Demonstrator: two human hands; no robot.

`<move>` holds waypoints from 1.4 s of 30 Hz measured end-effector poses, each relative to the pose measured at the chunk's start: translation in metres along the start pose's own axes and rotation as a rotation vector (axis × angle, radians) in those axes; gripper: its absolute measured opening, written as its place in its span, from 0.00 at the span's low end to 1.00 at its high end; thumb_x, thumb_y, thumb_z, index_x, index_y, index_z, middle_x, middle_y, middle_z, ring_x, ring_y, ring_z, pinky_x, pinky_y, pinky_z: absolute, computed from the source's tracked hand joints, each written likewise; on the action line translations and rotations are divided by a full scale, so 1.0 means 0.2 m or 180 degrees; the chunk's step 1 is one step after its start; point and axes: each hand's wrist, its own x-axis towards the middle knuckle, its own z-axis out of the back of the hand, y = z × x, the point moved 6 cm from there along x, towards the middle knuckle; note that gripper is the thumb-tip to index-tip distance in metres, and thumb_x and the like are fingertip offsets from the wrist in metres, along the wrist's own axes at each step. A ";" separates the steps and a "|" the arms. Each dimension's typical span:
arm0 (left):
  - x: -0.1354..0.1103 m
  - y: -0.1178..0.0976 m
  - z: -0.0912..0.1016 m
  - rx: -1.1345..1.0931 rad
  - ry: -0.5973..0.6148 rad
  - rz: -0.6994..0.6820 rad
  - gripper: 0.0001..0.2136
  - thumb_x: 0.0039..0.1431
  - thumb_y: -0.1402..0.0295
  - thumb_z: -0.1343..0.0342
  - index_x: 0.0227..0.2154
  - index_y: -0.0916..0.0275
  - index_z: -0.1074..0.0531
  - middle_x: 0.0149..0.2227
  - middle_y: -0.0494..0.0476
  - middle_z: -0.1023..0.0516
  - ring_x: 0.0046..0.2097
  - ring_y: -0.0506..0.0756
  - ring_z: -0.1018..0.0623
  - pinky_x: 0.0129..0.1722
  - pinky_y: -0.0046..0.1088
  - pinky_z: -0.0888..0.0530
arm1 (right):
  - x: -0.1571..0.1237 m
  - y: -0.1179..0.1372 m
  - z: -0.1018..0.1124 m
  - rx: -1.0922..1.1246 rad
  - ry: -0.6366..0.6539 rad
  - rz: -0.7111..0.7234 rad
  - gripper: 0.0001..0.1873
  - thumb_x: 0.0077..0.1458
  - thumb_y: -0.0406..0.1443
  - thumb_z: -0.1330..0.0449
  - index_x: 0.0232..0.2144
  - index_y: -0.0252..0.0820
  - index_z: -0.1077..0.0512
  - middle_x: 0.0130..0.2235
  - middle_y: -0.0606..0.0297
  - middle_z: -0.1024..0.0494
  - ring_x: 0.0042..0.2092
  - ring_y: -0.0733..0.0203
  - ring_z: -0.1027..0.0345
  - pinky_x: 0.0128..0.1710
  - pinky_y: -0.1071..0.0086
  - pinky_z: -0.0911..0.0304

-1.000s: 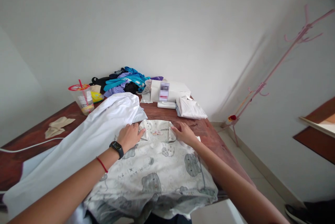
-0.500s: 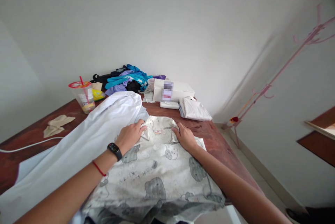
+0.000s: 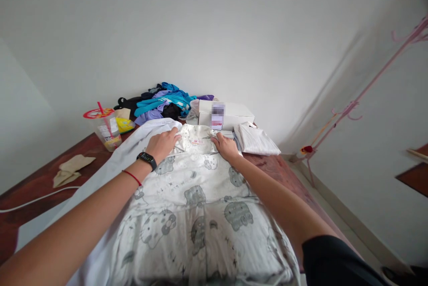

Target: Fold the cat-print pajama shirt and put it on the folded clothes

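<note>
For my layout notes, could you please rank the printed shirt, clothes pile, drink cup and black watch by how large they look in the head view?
1. printed shirt
2. clothes pile
3. drink cup
4. black watch

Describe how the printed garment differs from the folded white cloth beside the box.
The printed garment bears grey cartoon figures; the folded white cloth shows no such figures.
The printed garment is spread wide; the folded white cloth forms a compact bundle.
The left hand and right hand grip the printed garment; neither touches the folded white cloth.
Both are pale fabric.
</note>
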 end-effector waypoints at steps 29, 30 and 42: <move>-0.81 -0.70 -0.20 -0.1147 0.0682 -0.1006 0.32 0.66 0.43 0.53 0.68 0.47 0.42 0.73 0.60 0.54 0.73 0.75 0.57 0.61 0.77 0.60 | -0.76 -0.40 0.13 0.2822 0.1059 -0.1383 0.12 0.48 0.39 0.32 0.31 0.37 0.25 0.19 0.69 0.28 0.21 0.65 0.36 0.20 0.75 0.41; -0.82 -0.70 -0.20 -0.1193 0.0614 -0.1018 0.32 0.66 0.42 0.54 0.68 0.47 0.41 0.73 0.60 0.53 0.73 0.74 0.55 0.62 0.76 0.60 | -0.76 -0.39 0.14 0.2873 0.1094 -0.1371 0.12 0.48 0.40 0.32 0.30 0.36 0.25 0.19 0.68 0.28 0.21 0.64 0.35 0.20 0.74 0.40; -0.72 -0.58 -0.12 -0.3784 0.0703 0.0013 0.29 0.70 0.47 0.59 0.67 0.54 0.40 0.70 0.59 0.40 0.70 0.62 0.41 0.68 0.44 0.41 | -0.64 -0.06 0.20 0.3579 0.1142 -0.0739 0.12 0.54 0.43 0.38 0.31 0.39 0.31 0.27 0.65 0.23 0.30 0.60 0.27 0.31 0.69 0.32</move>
